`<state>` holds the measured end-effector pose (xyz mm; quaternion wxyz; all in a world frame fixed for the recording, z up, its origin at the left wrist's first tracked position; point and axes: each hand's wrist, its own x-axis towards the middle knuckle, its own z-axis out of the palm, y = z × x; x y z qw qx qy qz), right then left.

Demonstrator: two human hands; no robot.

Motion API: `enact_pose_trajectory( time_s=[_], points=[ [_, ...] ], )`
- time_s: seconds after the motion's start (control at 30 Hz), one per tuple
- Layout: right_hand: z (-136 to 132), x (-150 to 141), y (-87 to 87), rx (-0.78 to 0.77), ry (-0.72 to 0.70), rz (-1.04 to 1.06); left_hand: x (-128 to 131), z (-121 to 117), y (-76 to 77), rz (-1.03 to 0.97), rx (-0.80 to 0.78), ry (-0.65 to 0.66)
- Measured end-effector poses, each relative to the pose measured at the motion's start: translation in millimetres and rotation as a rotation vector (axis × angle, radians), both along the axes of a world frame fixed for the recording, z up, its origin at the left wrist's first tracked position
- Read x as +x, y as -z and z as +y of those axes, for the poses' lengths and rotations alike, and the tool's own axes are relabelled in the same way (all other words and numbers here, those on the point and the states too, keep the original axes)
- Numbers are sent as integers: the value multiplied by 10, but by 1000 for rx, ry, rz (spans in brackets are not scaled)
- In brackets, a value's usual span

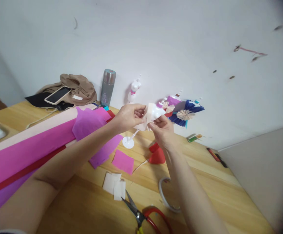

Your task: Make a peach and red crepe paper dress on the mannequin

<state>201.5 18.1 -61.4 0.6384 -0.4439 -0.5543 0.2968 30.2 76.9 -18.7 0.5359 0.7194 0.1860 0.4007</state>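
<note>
Both hands are raised above the wooden table (212, 182), together holding a small piece of pale cream paper (153, 113). My left hand (128, 115) pinches its left side with fingers closed. My right hand (162, 130) grips its lower right edge. Beneath the hands stands a thin white stick on a round base (128, 142), with a red paper piece (157, 155) beside it. Just behind the paper lies a cluster of blue, purple and cream paper fans (180, 112).
Rolls of pink, purple, red and cream crepe paper (21, 152) lie at left. Pink scraps (123, 161), white squares (114, 186), red-handled scissors (146, 216) and a tape ring (164, 195) lie near. A flask (107, 87), a phone on cloth (57, 95) and a white figurine (134, 91) stand by the wall.
</note>
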Motion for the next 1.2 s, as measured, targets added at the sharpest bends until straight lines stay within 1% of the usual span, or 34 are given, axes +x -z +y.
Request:
enact_pose_trajectory(
  time_s=[0.13,0.27,0.33,0.37,0.47,0.53,0.67,0.83,0.9,1.03,1.13,1.2],
  points=[
    [3,-14,-1,-7,4,56,11,28,28,39,-8,-143],
    [-3,-25,1,-5,-13,81,49,93,87,66,77,-195],
    [-4,-28,2,-14,-13,86,66,108,112,72,90,-219],
    [-4,-28,3,-15,-13,92,74,106,122,72,76,-217],
    [-3,-26,9,-1,-16,121,94,65,143,61,-2,-146],
    [-4,-24,14,10,-15,135,105,21,150,51,-30,-126],
    [-11,-14,24,27,-2,149,103,-46,132,59,-10,-133],
    [-18,-6,15,30,11,132,72,-32,104,114,15,-47],
    [-19,-20,7,21,21,116,76,-15,115,116,37,-72],
    [-26,-69,-11,7,48,72,105,3,153,99,66,-198],
    [-49,-88,-29,-4,55,58,114,2,167,95,66,-201],
    [-76,-80,-41,-15,54,60,111,-5,168,95,97,-203]
  ],
)
